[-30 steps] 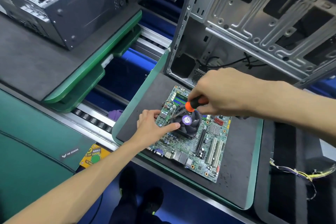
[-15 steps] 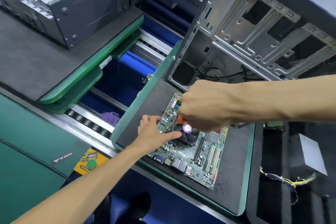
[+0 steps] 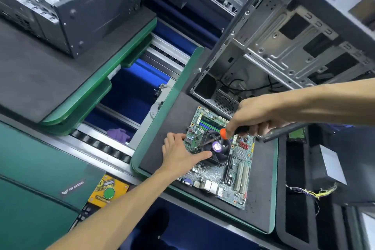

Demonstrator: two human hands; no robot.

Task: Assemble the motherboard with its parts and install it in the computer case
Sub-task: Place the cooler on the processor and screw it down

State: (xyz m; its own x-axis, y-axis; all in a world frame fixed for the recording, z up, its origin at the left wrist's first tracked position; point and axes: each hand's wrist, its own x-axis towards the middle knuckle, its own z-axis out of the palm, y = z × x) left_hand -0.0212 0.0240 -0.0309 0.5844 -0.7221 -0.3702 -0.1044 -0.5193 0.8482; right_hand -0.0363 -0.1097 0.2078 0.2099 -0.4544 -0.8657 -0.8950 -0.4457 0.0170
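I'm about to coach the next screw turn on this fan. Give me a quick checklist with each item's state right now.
1. Right hand grips the screwdriver: ok.
2. Left hand rests on the motherboard, steadying it beside the fan: ok.
3. Screwdriver tip seated in a screw at the fan's left corner: cannot tell, too small.
4. Motherboard lies flat on the mat: ok.
5. Left hand's fingers out of the tip's path: cannot tell; the tip ends close to them.
6. Empty case stands open behind the board, ready for it: ok.
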